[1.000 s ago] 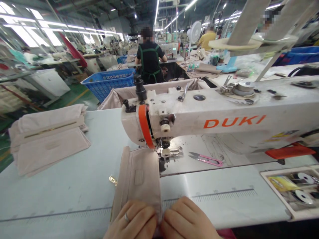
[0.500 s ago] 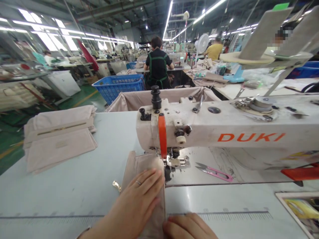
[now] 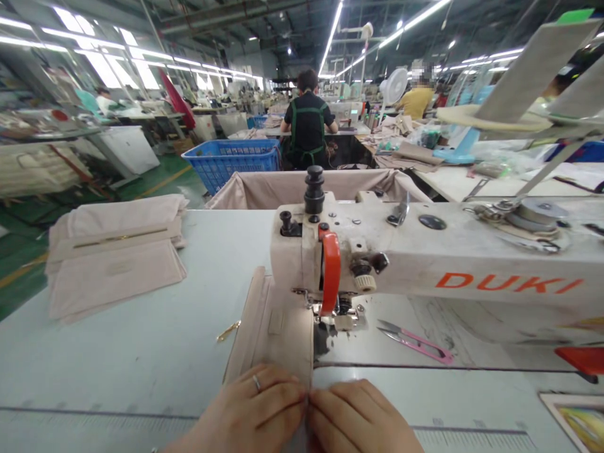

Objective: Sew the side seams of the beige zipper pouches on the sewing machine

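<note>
A beige fabric piece (image 3: 290, 333) with a small stitched patch lies lengthwise under the needle area of the white sewing machine (image 3: 401, 239). My left hand (image 3: 259, 409), with a ring on one finger, is closed on the fabric near its right edge. Against it, my right hand (image 3: 358, 418) pinches the same edge, fingertips meeting the left ones. A gold zipper pull (image 3: 228, 331) sticks out at the fabric's left side. The thumbs and the fabric beneath the hands are hidden.
Folded beige fabric pieces (image 3: 117, 258) are stacked at the table's left. Pink-handled thread snips (image 3: 418, 343) lie on the machine bed. Behind the table are a fabric-lined bin (image 3: 302, 189), a blue basket (image 3: 231, 163) and a seated co-worker (image 3: 307, 123).
My left hand has slid back toward me from flat on the fabric to its edge, beside my right hand. The fabric's patch is now uncovered. The view has shifted slightly.
</note>
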A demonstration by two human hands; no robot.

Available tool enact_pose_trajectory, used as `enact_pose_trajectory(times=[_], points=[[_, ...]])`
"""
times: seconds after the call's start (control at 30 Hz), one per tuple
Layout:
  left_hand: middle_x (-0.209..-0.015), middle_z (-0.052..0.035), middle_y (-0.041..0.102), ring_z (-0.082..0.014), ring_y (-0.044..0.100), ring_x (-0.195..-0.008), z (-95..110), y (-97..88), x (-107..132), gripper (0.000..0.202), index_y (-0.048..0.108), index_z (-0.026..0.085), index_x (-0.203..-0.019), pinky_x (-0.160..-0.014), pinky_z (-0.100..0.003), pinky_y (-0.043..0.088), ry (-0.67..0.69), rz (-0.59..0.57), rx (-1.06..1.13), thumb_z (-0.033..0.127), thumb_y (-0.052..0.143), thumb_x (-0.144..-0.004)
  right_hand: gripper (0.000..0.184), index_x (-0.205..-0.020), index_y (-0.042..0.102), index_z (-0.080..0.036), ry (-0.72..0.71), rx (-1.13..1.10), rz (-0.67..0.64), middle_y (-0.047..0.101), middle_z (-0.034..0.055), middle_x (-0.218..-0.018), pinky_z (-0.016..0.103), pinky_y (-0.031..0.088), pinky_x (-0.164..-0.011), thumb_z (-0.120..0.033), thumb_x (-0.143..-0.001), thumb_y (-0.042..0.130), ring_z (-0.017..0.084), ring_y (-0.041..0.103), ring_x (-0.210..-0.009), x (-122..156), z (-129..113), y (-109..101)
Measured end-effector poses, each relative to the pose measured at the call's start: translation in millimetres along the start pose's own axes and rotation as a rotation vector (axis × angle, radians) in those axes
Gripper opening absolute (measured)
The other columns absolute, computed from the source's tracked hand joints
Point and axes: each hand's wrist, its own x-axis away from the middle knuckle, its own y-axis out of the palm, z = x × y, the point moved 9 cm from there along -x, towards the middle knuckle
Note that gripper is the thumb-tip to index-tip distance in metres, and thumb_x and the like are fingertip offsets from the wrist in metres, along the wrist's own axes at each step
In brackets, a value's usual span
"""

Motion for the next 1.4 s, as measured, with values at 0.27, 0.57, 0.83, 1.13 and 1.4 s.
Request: enact_pose_trajectory(times=[0.27, 0.57, 0.83, 1.13, 1.4], points=[[-0.105, -0.0065, 0.073, -0.0147, 0.067, -0.1, -12, -2.9, -26, 0.027, 0.064, 0.012, -0.111, -0.096, -0.024, 0.055, 0.025, -0.138, 0.044, 0.01, 0.038, -0.104, 0.018, -0.099, 0.066, -0.015, 0.048, -0.042, -0.069, 0.073, 0.0044, -0.092, 0.03, 0.051, -0.071, -0.012, -0.101, 0.049, 0.017, 0.063, -0.08, -13, 19, 3], [-0.109, -0.0063, 0.072, -0.0172, 0.067, -0.101, -43, 6.1, -31, 0.024, 0.063, 0.014, -0.114, -0.095, -0.032, 0.056, 0.023, -0.108, 0.06, 0.014, 0.041, -0.106, 0.023, -0.105, 0.065, -0.015, 0.159, -0.115, -0.25, 0.069, 0.006, -0.097, 0.036, 0.054, -0.078, -0.007, -0.084, 0.062, 0.023, 0.062, -0.088, -24, 42, 17], [-0.11, -0.0065, 0.072, -0.0171, 0.067, -0.101, -66, 5.6, -45, 0.027, 0.063, 0.016, -0.115, -0.095, -0.031, 0.054, -0.043, -0.105, 0.029, 0.008, 0.043, -0.1, 0.034, -0.119, 0.065, -0.015, 0.247, -0.044, -0.25, 0.068, 0.0088, -0.103, 0.045, 0.054, -0.081, -0.009, -0.086, 0.058, 0.028, 0.06, -0.093, -28, 63, 26], [-0.103, -0.0066, 0.073, -0.021, 0.068, -0.1, -98, 24.5, -45, 0.021, 0.067, 0.016, -0.104, -0.091, -0.033, 0.056, -0.057, -0.137, -0.115, 0.009, 0.049, -0.097, 0.032, -0.118, 0.067, -0.016, 0.31, 0.049, -0.219, 0.068, 0.0124, -0.106, 0.044, 0.053, -0.073, -0.013, -0.088, 0.056, 0.029, 0.06, -0.087, -27, 73, 29], [-0.103, -0.0046, 0.074, -0.0209, 0.069, -0.098, -114, 28.2, -45, 0.023, 0.071, 0.02, -0.101, -0.095, -0.037, 0.056, -0.125, -0.148, -0.09, 0.016, 0.048, -0.1, 0.029, -0.115, 0.068, -0.016, 0.318, 0.062, -0.218, 0.068, 0.0114, -0.1, 0.042, 0.051, -0.07, -0.014, -0.088, 0.057, 0.029, 0.058, -0.084, -28, 73, 30]])
